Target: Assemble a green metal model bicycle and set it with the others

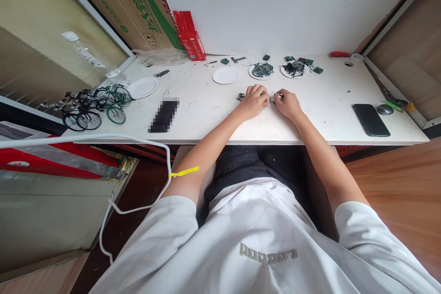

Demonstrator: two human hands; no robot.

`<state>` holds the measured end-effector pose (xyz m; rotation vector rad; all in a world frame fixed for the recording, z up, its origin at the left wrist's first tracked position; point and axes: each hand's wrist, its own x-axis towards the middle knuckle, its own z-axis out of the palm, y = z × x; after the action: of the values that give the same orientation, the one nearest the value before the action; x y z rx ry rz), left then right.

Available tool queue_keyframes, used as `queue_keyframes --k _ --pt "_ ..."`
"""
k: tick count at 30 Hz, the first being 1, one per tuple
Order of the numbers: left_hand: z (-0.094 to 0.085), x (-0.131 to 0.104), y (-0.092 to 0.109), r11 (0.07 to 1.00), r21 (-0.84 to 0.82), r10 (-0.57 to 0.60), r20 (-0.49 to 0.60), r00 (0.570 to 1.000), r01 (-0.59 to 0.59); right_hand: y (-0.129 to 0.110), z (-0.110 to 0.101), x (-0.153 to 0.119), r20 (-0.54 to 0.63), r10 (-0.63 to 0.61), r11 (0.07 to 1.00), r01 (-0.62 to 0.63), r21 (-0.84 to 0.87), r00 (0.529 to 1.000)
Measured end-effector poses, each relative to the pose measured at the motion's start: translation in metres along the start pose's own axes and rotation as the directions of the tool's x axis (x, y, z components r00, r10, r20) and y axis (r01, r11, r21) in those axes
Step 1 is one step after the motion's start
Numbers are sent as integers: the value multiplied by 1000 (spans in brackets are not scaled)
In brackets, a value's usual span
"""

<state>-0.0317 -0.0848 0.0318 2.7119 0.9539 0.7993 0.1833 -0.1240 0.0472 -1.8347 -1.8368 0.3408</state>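
Observation:
My left hand (254, 102) rests at the table's front middle with curled fingers; what they hold, if anything, is hidden. A small dark green part (240, 96) shows just left of its knuckles. Beside it, my right hand (288, 104) is closed in a pinch on a thin pale stick-like piece (276, 94), too small to name exactly. Behind the hands, one white plate (272, 77) holds green model-bicycle parts (262, 70). Another plate (306, 73) to its right carries black parts (294, 68). A third white plate (226, 75) stands to the left.
Several small model bicycles (116, 115) stand at the table's left, next to a white plate (144, 87). A clear bottle (87, 55) is behind them. A red box (190, 39) sits at the back. A phone (371, 120) lies at right. A white cable (168, 156) hangs front left.

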Motion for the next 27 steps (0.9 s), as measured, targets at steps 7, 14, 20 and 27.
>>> queue_keyframes --k 7,14,20,27 --pt "3 5 1 997 -66 -35 56 998 38 0 0 0 14 -16 1000 16 3 1000" --pt "-18 -2 -18 977 -49 -208 -51 977 206 0 0 -2 20 -41 999 41 13 999" --pt "-28 -30 -33 933 -42 -350 105 931 356 0 -1 -3 25 -83 997 83 -1 996" --pt "-31 -63 -26 915 -20 -386 242 890 402 -9 -3 -10 54 -236 972 236 2 970"
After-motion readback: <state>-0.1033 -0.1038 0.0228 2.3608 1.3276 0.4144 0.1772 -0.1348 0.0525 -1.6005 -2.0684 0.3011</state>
